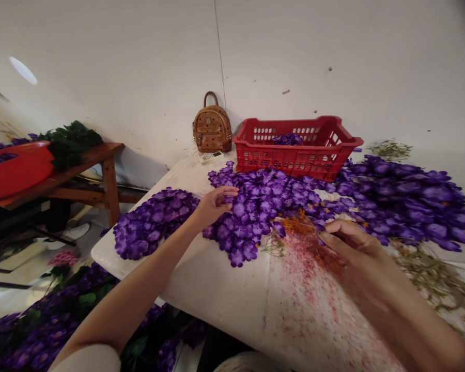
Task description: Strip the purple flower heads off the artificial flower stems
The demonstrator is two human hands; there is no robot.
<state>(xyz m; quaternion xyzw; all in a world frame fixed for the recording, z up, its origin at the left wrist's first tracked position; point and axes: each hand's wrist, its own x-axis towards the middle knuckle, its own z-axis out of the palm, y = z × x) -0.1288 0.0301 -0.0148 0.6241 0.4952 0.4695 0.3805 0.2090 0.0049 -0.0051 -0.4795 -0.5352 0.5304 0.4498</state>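
Flat purple flower pieces [263, 196] lie heaped across the middle of the white table [232, 294]. My left hand [219, 202] is at the left side of this heap, fingers bent with thumb and forefinger apart, touching or just above the flowers. Another purple pile [151, 222] lies to its left. My right hand [343, 240] is pinched around something thin and small by the orange bits [298, 223]; I cannot make out what it is. Green stems [430, 274] lie beside and partly behind my right forearm.
At the back stand a red crate [290, 157] with some purple flowers inside, a brown backpack [212, 126] and a pale remote [211, 158]. More purple flowers [414, 196] spread at right. A wooden bench [108, 175] holds a red basin [19, 170].
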